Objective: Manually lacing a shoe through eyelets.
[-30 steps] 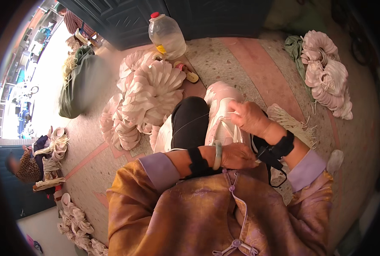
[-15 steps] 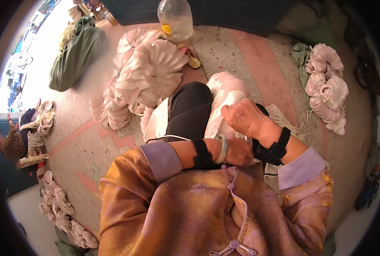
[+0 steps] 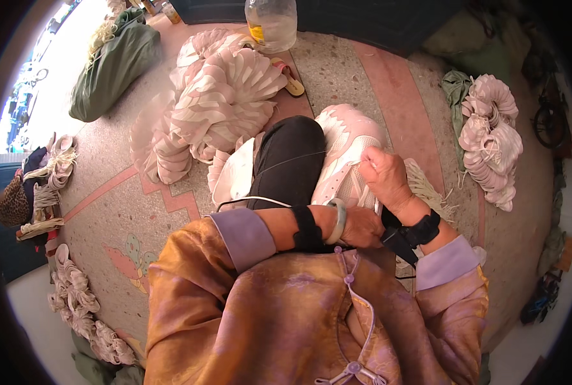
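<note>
A pale pink and white shoe upper [image 3: 350, 131] lies over the person's lap, toe pointing away, its eyelet edge and white lacing turned up between the hands. It sits against the dark-trousered leg [image 3: 287, 157], a soft support, so it pays to keep the upper spread and its toe settled while the fingers work along the holes.

The right hand [image 3: 385, 179] is at the upper's right edge, fingers curled in and thumb close to the forefinger, nearly closed; whether a lace end is caught between them is too small to tell. A short, firm pinch close to the hole seems the better grip here. The left hand [image 3: 361, 228] lies palm down across the near end; its fingertips are hidden, so what it grips, and how tightly, cannot be told. Used as an anchor, it would best press evenly without bunching the mesh.

The black strap [image 3: 409, 239] on the right wrist comes close to the left hand's fingers, and could snag loose lacing if the wrists cross.

Just beyond the right hand, a bundle of white cords [image 3: 430, 189] is within easy reach. Left of the leg is another white upper [image 3: 236, 170]; farther out, a large heap of uppers [image 3: 228, 96] lies on the floor [image 3: 331, 70], near a clear bottle [image 3: 272, 25].
</note>
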`<state>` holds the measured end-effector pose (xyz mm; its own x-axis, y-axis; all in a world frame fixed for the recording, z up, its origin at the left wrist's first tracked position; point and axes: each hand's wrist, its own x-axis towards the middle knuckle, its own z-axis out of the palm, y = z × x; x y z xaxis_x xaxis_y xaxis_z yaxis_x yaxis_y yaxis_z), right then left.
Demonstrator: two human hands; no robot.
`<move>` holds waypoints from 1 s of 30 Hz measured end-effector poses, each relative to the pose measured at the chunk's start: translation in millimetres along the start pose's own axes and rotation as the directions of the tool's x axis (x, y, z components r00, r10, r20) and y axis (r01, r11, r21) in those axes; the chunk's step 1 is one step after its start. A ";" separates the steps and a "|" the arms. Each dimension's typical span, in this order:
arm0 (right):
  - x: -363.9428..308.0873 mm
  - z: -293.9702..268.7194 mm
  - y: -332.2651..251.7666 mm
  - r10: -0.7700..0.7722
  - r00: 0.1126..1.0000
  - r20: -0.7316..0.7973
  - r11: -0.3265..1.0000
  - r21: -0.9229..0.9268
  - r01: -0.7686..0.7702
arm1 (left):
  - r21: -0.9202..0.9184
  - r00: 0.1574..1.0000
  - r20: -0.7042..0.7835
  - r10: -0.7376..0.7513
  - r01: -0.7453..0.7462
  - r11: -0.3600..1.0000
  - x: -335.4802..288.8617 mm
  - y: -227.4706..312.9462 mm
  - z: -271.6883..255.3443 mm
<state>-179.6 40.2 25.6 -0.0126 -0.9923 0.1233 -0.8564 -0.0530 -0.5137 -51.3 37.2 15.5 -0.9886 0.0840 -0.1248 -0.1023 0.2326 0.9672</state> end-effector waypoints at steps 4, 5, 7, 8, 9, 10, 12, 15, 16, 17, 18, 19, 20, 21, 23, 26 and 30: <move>8.8 -9.8 -16.9 -0.280 0.952 0.119 0.920 -0.249 0.302 | 0.010 0.997 0.057 -0.046 0.045 0.999 -1.2 2.9 -3.9; 10.6 -9.0 -17.8 -0.280 0.953 0.119 0.920 -0.251 0.301 | -0.032 0.997 0.048 -0.057 0.058 0.998 -1.2 3.5 -4.6; 14.1 -6.1 -19.1 -0.428 0.865 0.262 0.766 -0.404 0.501 | -0.015 0.996 0.063 -0.056 0.057 0.998 0.5 3.1 -5.4; 15.7 -5.5 -19.7 -0.428 0.865 0.262 0.766 -0.402 0.501 | 0.001 0.995 0.077 -0.057 0.058 0.998 0.7 2.6 -5.3; 17.3 -5.7 -20.5 -0.469 0.818 0.332 0.698 -0.429 0.574 | 0.000 0.995 0.077 -0.060 0.060 0.998 1.0 2.2 -5.1; 19.7 -6.9 -22.5 -0.502 0.766 0.402 0.622 -0.448 0.642 | 0.009 0.997 0.071 -0.041 0.040 0.999 0.7 3.1 -5.7; 24.0 -11.8 -27.1 -0.518 0.725 0.454 0.564 -0.456 0.689 | 0.018 0.998 0.064 -0.024 0.023 1.000 -0.3 2.3 -5.3; 29.9 -10.1 -21.7 -0.566 0.684 0.460 0.532 -0.430 0.729 | -0.031 0.998 -0.007 0.060 -0.061 0.998 -0.4 -1.1 -0.6; 29.6 -8.2 -16.4 -0.598 0.687 0.412 0.558 -0.401 0.726 | -0.028 0.998 -0.012 0.056 -0.056 0.998 0.0 -0.3 -0.9; 25.4 -5.2 -9.2 -0.594 0.691 0.412 0.560 -0.405 0.723 | -0.024 0.999 -0.018 0.051 -0.051 0.998 0.0 0.5 -1.2; 19.2 -1.3 -0.8 -0.465 0.842 0.274 0.765 -0.355 0.538 | -0.024 0.998 -0.013 0.054 -0.054 0.998 -1.9 1.7 0.3; 16.0 0.8 0.9 -0.290 0.945 0.149 0.911 -0.259 0.320 | 0.008 0.999 -0.010 0.050 -0.049 0.999 -7.3 6.4 0.4; 11.3 2.7 2.2 -0.059 0.998 -0.015 0.998 -0.024 0.058 | 0.040 0.999 -0.007 0.045 -0.044 0.998 -11.2 9.4 -0.3; 7.9 2.6 4.6 -0.057 0.998 -0.016 0.998 -0.023 0.057 | 0.040 0.999 -0.005 0.043 -0.043 0.998 -12.3 9.4 -1.9; 2.2 -0.2 6.6 0.088 0.996 0.036 0.994 0.059 -0.090 | 0.102 0.985 0.047 0.163 -0.167 0.981 -15.7 11.5 -7.6; 1.4 2.5 5.5 0.121 0.992 0.019 0.969 0.215 -0.123 | 0.019 0.992 0.075 0.104 -0.106 0.994 -20.7 16.3 -16.5; 1.7 -11.6 6.5 -0.001 0.997 0.072 0.963 0.269 -0.019 | -0.099 0.997 0.031 0.066 -0.063 0.993 -21.1 15.4 -16.7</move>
<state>-191.2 39.5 32.3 0.0251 -0.9977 0.0626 -0.6853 -0.0628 -0.7256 -33.9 22.8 36.7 -0.9894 0.1291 -0.0671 -0.0503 0.1294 0.9903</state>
